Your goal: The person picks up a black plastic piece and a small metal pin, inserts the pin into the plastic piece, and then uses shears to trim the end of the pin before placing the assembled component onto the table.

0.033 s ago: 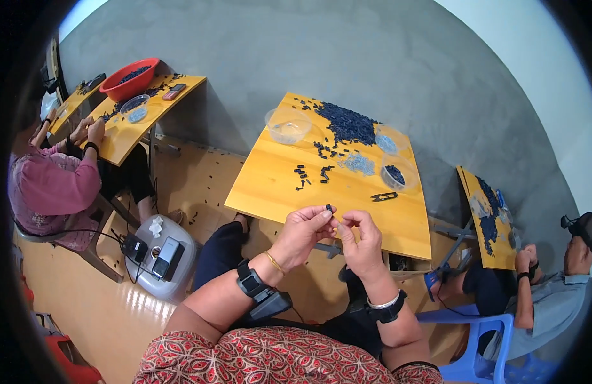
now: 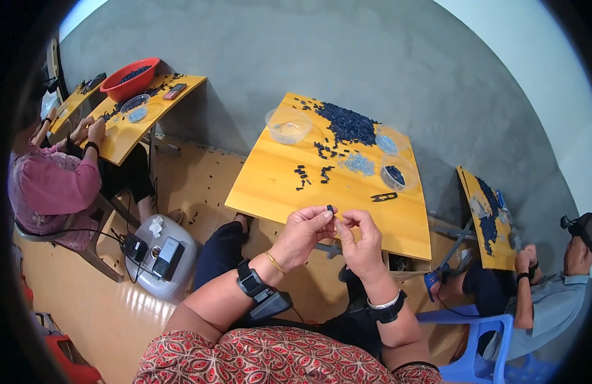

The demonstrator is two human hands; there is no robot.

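Between the thumb and fingers of my left hand [image 2: 301, 235] is a small black piece [image 2: 330, 208], held above the near edge of the yellow table [image 2: 264, 185]. My right hand [image 2: 362, 248] is pinched close beside it, fingertips almost meeting the left ones; whatever it holds is too small to make out. Beyond them lie several loose black pieces [image 2: 300, 174], a scatter of small clear bits [image 2: 358, 164] and black thread snips [image 2: 383, 196]. Farther back is a big heap of black pieces [image 2: 348, 123].
On my table stand a clear bowl [image 2: 289, 137] at the left and a tub of black pieces [image 2: 408, 168] at the right. Other people work at tables on both sides. A red basin [image 2: 131, 91] sits far left; a grey stool [image 2: 181, 269] carries devices and cables.
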